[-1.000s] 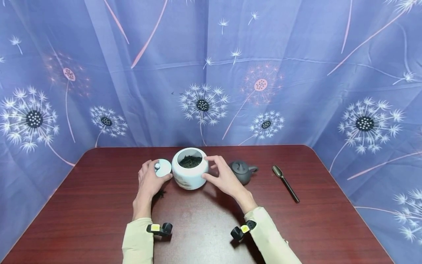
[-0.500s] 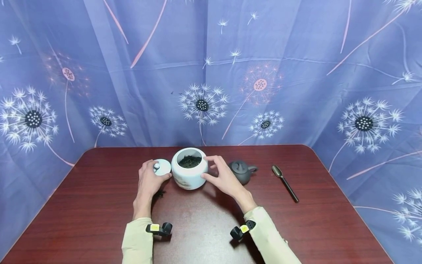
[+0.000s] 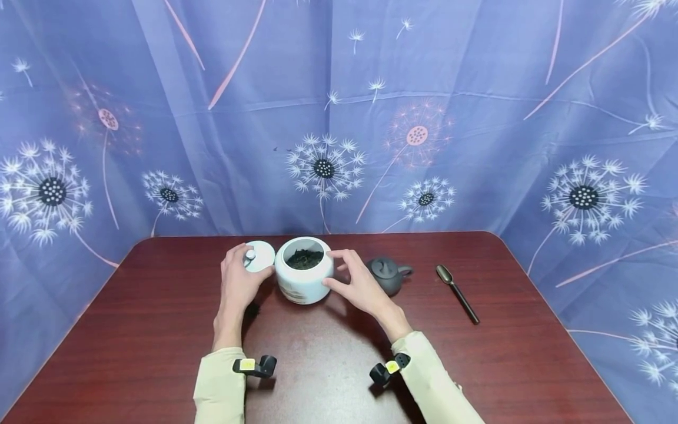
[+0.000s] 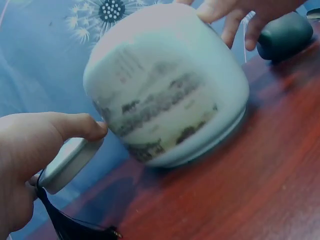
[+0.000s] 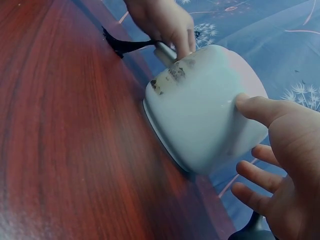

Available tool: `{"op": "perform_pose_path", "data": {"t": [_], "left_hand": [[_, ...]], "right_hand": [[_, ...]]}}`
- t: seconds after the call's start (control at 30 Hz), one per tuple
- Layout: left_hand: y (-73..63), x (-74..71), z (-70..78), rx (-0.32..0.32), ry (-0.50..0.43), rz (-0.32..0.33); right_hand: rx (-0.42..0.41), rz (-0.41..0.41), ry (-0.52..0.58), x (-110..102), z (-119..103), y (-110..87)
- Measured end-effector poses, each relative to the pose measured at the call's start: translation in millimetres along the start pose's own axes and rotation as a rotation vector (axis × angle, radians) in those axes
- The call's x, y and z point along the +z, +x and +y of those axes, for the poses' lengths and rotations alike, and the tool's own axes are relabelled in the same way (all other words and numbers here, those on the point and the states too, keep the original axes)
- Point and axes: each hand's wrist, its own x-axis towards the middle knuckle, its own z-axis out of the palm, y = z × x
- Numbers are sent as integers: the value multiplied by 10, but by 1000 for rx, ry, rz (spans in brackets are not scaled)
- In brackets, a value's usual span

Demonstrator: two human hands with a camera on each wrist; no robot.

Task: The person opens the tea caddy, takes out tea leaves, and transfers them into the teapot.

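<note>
In the head view my left hand (image 3: 236, 281) grips a round white lid (image 3: 262, 257) by its edge, thumb at the near side, just left of a white tea jar (image 3: 302, 290). The left wrist view shows this lid tilted and raised off the table, a black tassel (image 4: 70, 224) hanging from it. Dark tea leaves (image 3: 305, 259) lie inside the uncovered jar, which stands upright with a painted landscape on its side. My right hand (image 3: 361, 286) rests its thumb and index finger against the jar's right side; its other fingers are spread loosely away from the wall.
Right behind my right hand stands a small dark teapot (image 3: 386, 274). Farther right a tea scoop (image 3: 458, 294) with a dark handle lies on the red-brown wooden table (image 3: 535, 365). A blue dandelion-print curtain (image 3: 254, 147) hangs along the table's back edge.
Over the last half second my left hand has raised the lid upward from beside the jar, and the tassel has risen with it. The right hand and jar have kept their places.
</note>
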Motion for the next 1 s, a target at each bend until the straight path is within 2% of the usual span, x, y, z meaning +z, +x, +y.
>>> {"op": "perform_pose_path", "data": {"t": [0.23, 0.47, 0.77, 1.0], "left_hand": [[-9, -59, 138, 36, -73, 92], [-15, -116, 309, 58, -142, 134], [-35, -108, 471, 103, -180, 96], [-43, -48, 542, 142, -189, 23]], "right_hand": [[5, -3, 8, 2, -5, -4], [8, -7, 9, -4, -22, -5], [10, -7, 10, -9, -28, -3], [0, -6, 6, -10, -21, -2]]}}
